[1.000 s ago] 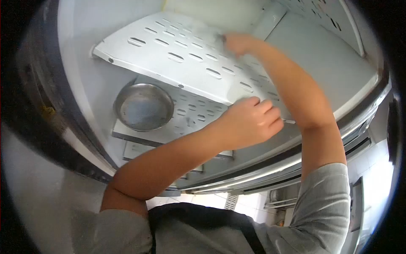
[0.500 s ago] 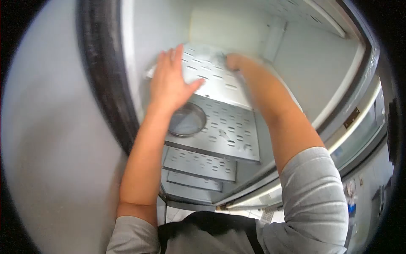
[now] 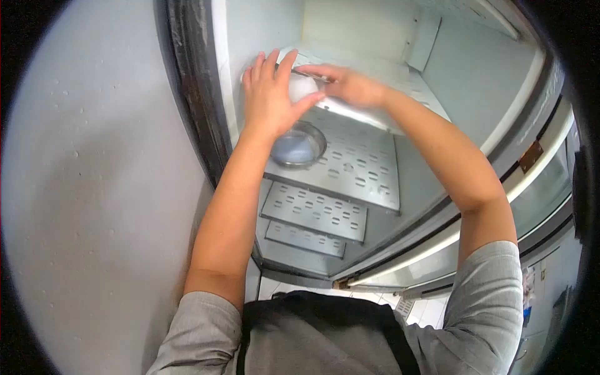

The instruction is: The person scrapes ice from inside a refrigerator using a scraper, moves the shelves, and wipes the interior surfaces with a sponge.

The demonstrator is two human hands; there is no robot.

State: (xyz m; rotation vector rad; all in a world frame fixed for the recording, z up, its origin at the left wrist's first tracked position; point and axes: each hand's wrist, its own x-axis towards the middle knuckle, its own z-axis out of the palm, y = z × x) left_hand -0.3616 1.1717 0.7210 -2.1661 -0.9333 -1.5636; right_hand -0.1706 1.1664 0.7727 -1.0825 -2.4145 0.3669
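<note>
My left hand [image 3: 272, 97] is at the front left of the upper perforated shelf [image 3: 369, 115], its fingers spread and its thumb stretched to the right. My right hand [image 3: 353, 87], slightly blurred, grips the right side of a whitish object with a dark rim [image 3: 304, 89]. This object lies between my two hands at the shelf's front edge, partly hidden by my fingers. On the shelf below, a round metal bowl [image 3: 299, 145] with a pale bluish inside stands under my left hand.
Two more perforated shelves [image 3: 315, 209] are lower in the white cabinet. A grey door panel [image 3: 100, 187] with a dark seal [image 3: 200, 94] fills the left. On the right are the cabinet frame and a glass-fronted door [image 3: 540, 178]. Floor tiles show below.
My right hand has come forward and left from deeper on the upper shelf, closer to my left hand. The whitish, dark-rimmed object now shows between them. The view has shifted a little.
</note>
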